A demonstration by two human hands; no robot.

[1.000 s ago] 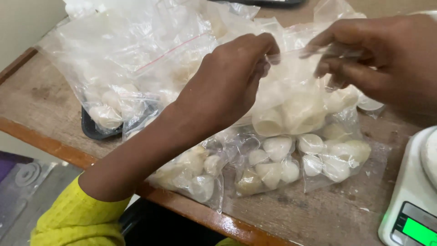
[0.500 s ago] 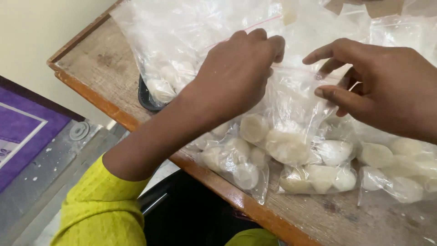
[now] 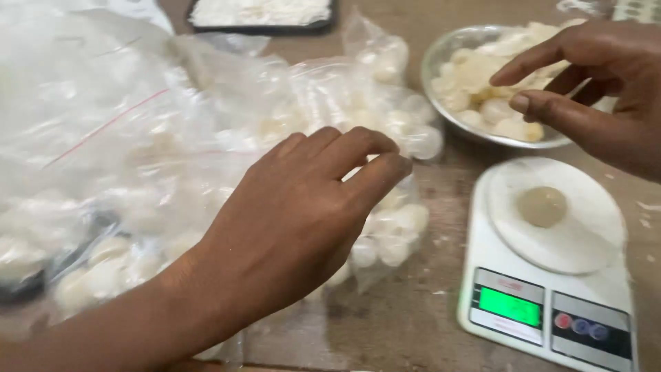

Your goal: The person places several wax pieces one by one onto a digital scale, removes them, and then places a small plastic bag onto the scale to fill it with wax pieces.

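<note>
My left hand hovers with curled, parted fingers over a pile of clear plastic bags filled with pale round dough balls, its fingertips just above one bag. My right hand is raised at the upper right, fingers apart and empty, above a metal bowl that holds more dough balls. A single dough ball sits on the round white plate of a kitchen scale with a lit green display.
A black tray with white flour stands at the far edge. The wooden table shows between the bags and the scale. Another dark tray lies under the bags at the left.
The view has swung right, bringing the scale and bowl into sight. Both hands have let go of the bag they held; the right hand has lifted toward the bowl.
</note>
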